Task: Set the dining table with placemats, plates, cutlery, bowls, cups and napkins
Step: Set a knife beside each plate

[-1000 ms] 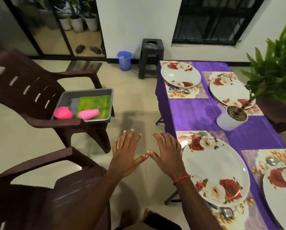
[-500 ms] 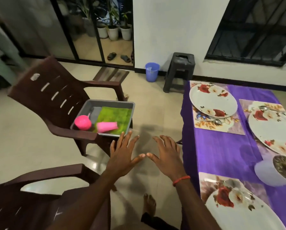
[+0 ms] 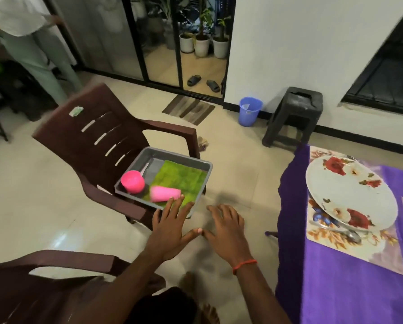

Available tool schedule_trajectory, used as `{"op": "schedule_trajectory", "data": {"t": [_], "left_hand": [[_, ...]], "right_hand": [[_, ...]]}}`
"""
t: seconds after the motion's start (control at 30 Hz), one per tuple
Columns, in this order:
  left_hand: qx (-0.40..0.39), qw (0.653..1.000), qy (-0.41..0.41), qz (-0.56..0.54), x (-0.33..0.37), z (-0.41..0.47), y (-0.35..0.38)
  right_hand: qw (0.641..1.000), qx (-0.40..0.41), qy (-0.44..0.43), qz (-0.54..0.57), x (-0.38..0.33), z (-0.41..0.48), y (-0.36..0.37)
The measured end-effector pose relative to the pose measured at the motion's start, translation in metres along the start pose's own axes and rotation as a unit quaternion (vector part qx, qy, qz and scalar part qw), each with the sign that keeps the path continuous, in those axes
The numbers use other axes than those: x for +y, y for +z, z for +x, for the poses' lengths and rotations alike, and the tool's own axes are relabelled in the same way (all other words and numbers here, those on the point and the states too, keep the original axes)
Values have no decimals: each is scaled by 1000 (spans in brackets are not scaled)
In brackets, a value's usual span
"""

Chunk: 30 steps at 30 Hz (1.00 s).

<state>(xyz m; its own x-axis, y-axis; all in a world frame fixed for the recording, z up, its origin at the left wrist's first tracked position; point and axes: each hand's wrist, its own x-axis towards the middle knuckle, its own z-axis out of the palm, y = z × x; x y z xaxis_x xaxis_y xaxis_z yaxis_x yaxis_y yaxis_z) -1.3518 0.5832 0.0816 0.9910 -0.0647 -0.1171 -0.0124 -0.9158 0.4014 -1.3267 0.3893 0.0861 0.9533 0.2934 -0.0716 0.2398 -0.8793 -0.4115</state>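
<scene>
Hovering: left hand (image 3: 170, 228), right hand (image 3: 228, 230), both flat, fingers spread, empty.
Tray (image 3: 172, 157): on chair (image 3: 90, 141); pink cups (image 3: 132, 182), green napkin (image 3: 184, 178) inside.

Grey tray (image 3: 179, 156) on brown chair (image 3: 90, 136); placemat (image 3: 324, 237) on purple tablecloth (image 3: 336, 291)

A white wall (image 3: 289, 47) runs across the back, edged at the bottom by a black skirting (image 3: 350, 135). On its right is a window (image 3: 389, 73) with a black grille. On its left is a sliding glass door (image 3: 107, 36) in a dark frame, with potted plants (image 3: 201, 40) in white pots and a pair of dark sandals (image 3: 194, 80) beyond it. A striped doormat (image 3: 188, 110) lies on the pale tiled floor (image 3: 27, 206) just inside. A blue bin (image 3: 250, 111) stands by the wall near a dark plastic stool (image 3: 295, 113). One brown plastic armchair (image 3: 88, 141) stands mid-left and a second armchair (image 3: 39, 293) is at the lower left. The tiles show soft glare.
</scene>
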Motion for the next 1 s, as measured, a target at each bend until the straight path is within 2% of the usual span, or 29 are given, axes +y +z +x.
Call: {"op": "schedule_trajectory", "data": {"t": [0.23,0.57,1.0], "left_hand": [[31,999,-36,-14,-42,68,-7],[59,988,-124,-70,-120,153,-28],[35,965,-233,-112,-183,199,-17]], "right_hand": [[998,-28,-49,-32,-7,97,8],[982,-111,-140,-66,-48,240,36],[958,-218,-183,-50,-80,362,91]]}}
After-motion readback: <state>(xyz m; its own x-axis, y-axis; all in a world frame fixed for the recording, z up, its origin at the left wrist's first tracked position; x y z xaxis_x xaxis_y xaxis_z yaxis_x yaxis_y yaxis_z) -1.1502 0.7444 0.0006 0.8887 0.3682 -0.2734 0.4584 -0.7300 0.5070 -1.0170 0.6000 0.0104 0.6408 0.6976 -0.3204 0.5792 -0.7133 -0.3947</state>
